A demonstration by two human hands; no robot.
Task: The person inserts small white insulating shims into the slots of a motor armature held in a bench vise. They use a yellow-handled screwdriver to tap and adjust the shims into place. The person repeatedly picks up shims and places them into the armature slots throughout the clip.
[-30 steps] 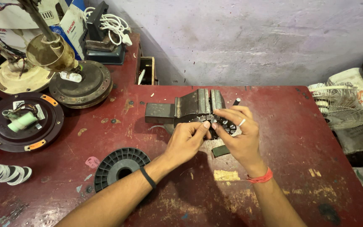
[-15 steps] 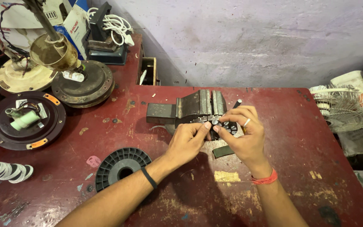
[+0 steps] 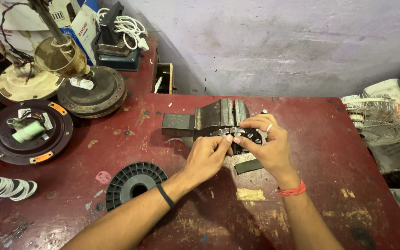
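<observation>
Both hands (image 3: 237,148) pinch small metal part (image 3: 246,134) at vise (image 3: 218,118).

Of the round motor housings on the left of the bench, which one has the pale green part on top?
The dark housing with orange tabs, nearest the left edge. The green cylinder lies at its centre; the brown housing behind it carries only a small white piece.

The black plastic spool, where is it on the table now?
In the head view, the black plastic spool lies flat on the red table, near its front edge, just left of the left forearm and below the dark round fan motor.
</observation>
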